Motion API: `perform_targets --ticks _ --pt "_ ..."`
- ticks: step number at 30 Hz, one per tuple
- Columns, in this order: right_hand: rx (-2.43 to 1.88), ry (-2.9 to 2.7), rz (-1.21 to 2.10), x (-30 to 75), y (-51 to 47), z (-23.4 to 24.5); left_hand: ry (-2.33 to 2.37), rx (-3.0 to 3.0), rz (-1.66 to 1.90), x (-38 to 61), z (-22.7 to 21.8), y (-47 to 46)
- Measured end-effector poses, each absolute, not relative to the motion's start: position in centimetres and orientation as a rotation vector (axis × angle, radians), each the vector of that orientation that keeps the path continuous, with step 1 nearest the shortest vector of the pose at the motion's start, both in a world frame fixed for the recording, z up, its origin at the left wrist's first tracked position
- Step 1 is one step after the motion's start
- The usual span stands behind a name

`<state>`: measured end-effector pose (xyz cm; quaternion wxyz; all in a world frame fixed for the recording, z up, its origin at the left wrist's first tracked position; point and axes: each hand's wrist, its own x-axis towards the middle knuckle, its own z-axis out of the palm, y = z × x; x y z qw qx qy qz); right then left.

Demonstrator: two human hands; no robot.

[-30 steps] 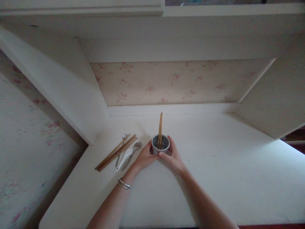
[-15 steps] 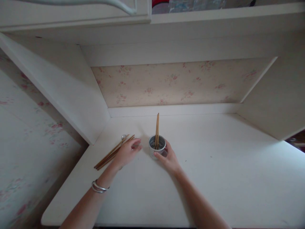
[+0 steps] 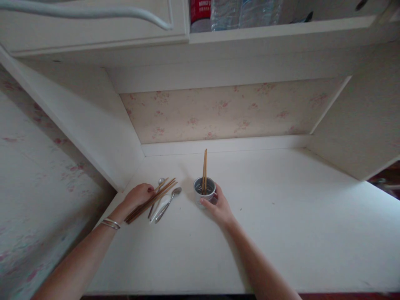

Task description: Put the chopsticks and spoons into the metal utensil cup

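A small grey metal holder (image 3: 204, 190) with a perforated bottom stands on the white desk (image 3: 281, 225). Two wooden chopsticks (image 3: 204, 168) stand upright in it. My right hand (image 3: 218, 206) grips the holder's near side. To the left lies a bundle of wooden chopsticks (image 3: 156, 198) beside a metal spoon (image 3: 168, 202), a second spoon (image 3: 161, 182) and a white spoon (image 3: 158, 210). My left hand (image 3: 137, 196) rests on the near end of the chopstick bundle, fingers curled over the sticks. Silver bangles (image 3: 109, 223) circle that wrist.
The desk sits in a recess with floral wallpaper (image 3: 225, 110) at the back and white side panels (image 3: 78, 125). A shelf overhead holds a red can (image 3: 200, 12) and plastic bottles (image 3: 240, 12). A cabinet door (image 3: 87, 21) hangs at upper left.
My left hand left the holder and moved left, past the spoons, onto the chopstick bundle. My right hand has kept hold of the holder. The view tilted up slightly.
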<state>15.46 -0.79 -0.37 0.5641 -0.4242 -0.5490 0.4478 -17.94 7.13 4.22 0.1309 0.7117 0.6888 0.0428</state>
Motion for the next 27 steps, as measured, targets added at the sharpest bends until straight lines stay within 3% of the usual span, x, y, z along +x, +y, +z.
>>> perform_targets --ticks 7,13,22,27 --pt "-1.002 -1.284 1.051 15.5 -0.7 -0.4 2.007 2.078 0.082 -18.4 4.1 7.6" --pt "-0.991 -1.281 1.068 15.5 -0.6 -0.7 2.033 2.164 0.195 -17.5 7.6 8.1" --pt "-0.998 -1.288 1.039 15.5 -0.8 -0.4 1.557 1.945 1.204 -8.7 16.0 5.7" --pt "-0.983 -1.299 1.048 15.5 -0.8 -0.1 1.264 1.740 1.448 -3.3 17.1 5.6"
